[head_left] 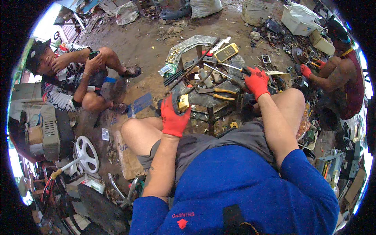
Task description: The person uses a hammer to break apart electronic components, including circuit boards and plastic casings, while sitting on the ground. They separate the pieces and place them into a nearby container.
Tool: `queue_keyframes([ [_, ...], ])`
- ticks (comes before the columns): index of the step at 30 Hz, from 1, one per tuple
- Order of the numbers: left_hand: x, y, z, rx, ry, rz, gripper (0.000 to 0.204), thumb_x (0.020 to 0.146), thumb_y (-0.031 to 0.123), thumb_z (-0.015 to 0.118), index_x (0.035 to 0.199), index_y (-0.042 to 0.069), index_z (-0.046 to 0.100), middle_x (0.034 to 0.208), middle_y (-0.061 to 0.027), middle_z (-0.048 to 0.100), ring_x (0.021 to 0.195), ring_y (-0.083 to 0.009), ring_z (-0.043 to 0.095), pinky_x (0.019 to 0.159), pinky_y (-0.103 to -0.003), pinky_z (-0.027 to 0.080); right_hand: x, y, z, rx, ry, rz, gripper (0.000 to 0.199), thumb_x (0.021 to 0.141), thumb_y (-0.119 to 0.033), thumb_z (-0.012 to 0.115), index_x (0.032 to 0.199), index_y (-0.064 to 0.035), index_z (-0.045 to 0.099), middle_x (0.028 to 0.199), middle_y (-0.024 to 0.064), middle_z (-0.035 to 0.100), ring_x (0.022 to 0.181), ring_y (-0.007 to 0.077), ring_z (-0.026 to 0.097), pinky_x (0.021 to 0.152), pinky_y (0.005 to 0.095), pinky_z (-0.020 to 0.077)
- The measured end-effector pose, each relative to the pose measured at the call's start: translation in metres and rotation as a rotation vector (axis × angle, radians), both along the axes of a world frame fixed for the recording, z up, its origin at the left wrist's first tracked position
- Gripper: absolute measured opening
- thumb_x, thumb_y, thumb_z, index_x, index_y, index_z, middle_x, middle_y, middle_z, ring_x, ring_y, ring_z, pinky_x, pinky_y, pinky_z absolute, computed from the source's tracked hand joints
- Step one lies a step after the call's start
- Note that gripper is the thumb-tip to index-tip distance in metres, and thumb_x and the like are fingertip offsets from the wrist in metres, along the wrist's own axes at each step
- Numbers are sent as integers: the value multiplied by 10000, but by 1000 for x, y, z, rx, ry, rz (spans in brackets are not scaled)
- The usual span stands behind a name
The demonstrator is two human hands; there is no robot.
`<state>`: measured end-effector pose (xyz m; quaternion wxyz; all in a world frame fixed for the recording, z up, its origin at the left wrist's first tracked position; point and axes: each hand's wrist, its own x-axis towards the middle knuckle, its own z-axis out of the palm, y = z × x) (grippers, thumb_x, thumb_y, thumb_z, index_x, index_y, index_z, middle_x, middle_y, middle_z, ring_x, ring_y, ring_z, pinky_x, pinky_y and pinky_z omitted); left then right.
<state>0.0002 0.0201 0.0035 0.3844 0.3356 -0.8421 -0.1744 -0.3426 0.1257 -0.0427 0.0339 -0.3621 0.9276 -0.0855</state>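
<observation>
- Left hand [174,119]: gloved in red, its fingers partly curled; we see it gripping a small yellow block [183,102] between thumb and fingers, over the near left part of the low desk [192,42].
- The yellow block: we judge it light and stiff, with flat faces that suit a pinch on two opposite sides. A smooth face might slide a little against the glove. Whether it is fragile, we cannot tell.
- Right hand [257,83]: likewise gloved, closed around the dark handle of a screwdriver [231,67]; the fingers hide part of this contact.
- The screwdriver: its slim metal shaft points leftward over the desk. We expect it to be rigid and easily carried, best held by the thicker handle.
- Between the hands: pliers [223,97] with orange-yellow handles lie on the desk. We take them to be the heavier piece, offering the handles as the natural hold.
- Farther out: a yellow meter [226,52] lies at the far side of the desk.
- Outermost: we note a seated person [58,92] at left with a phone [94,55], and a crouching co-worker [350,84] at right wearing red gloves.
</observation>
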Motion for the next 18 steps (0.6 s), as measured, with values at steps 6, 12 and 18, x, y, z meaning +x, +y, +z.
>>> queue_keyframes([
  [6, 0, -2, -10, 17, -44, 28, 695, 675, 202, 837, 1257, -16, 524, 1162, -199, 597, 1079, -379, 564, 948, -449, 447, 0, -6, -5, 36, -64, 49, 484, 819, -300, 611, 1300, -259, 614, 1383, 106, 535, 1280, 375, 464, 1086, 540, 341],
  [12, -2, -3, -10, 65, -42, -35, 704, 672, 224, 823, 1246, -36, 507, 1164, -217, 576, 1099, -416, 518, 972, -485, 414, -1, -8, -24, -20, -49, 77, 476, 832, -308, 604, 1306, -255, 609, 1416, 127, 510, 1296, 383, 454, 1078, 506, 360],
  [18, -10, -3, -3, 97, 41, -68, 624, 688, 146, 807, 1223, -11, 527, 1133, -193, 594, 1057, -364, 563, 932, -440, 451, -13, -4, -36, -81, -56, 115, 475, 838, -332, 626, 1305, -247, 608, 1410, 133, 517, 1313, 414, 433, 1088, 496, 352],
])
